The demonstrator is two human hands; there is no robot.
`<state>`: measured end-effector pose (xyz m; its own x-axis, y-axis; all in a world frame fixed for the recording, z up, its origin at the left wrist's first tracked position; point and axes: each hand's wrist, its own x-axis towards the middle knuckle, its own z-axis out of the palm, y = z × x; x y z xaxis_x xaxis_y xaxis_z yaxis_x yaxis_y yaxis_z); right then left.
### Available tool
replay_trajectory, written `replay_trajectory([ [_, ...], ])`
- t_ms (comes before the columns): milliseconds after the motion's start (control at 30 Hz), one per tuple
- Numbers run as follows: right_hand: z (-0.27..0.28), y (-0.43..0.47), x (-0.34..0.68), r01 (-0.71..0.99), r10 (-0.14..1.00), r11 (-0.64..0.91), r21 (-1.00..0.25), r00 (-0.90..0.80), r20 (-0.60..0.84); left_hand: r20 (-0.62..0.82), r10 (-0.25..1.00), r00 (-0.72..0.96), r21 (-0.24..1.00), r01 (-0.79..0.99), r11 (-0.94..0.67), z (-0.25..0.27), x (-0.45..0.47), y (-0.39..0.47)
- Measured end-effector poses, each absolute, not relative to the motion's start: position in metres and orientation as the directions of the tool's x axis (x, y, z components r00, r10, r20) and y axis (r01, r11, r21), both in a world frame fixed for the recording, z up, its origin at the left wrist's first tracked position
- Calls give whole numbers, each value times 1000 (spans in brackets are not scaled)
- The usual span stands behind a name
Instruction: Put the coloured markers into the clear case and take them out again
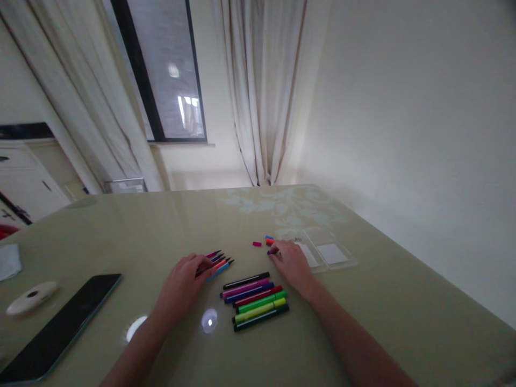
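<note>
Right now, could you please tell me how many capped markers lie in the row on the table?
7, side by side; from far to near: black, purple, navy, red, green, lime, dark green. None seems hidden.

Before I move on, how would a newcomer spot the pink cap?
On the table, find the right hand. Just left of it, beyond the marker row, lies the pink cap, farther left than the blue cap and orange cap.
</note>
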<state>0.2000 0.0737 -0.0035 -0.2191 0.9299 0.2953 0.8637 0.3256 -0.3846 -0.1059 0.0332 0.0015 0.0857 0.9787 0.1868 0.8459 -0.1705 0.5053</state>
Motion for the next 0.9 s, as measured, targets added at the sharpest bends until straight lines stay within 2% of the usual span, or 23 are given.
replay_trajectory([
  [133, -4, 74, 200, 859, 930, 330, -391, -226, 289, 194, 981, -2, 372, 925, -72, 0, -118, 38],
  [233, -3, 73, 199, 831, 917, 359, -426, -228, 328, 156, 988, 0, 276, 960, -44, 0, -124, 38],
  [367, 1, 69, 193, 656, 883, 446, -609, -210, 420, 122, 992, 33, 229, 972, -61, 1, -124, 37],
  [467, 6, 66, 188, 473, 882, 466, -748, -186, 433, 134, 991, 20, 224, 973, -50, 3, -120, 37],
  [533, 8, 64, 186, 383, 887, 461, -800, -179, 425, 161, 987, -11, 300, 953, -38, 4, -116, 38],
  [600, 10, 62, 185, 315, 892, 452, -834, -175, 417, 193, 980, -39, 466, 883, -57, 6, -111, 38],
  [700, 12, 61, 185, 231, 896, 440, -868, -177, 408, 241, 971, 1, 693, 700, -172, 8, -99, 36],
  [800, 14, 59, 184, 183, 890, 447, -876, -185, 416, 280, 955, 94, 746, 605, -278, 8, -87, 33],
  [900, 14, 58, 182, 175, 884, 457, -872, -197, 423, 288, 948, 135, 761, 569, -312, 7, -80, 31],
])
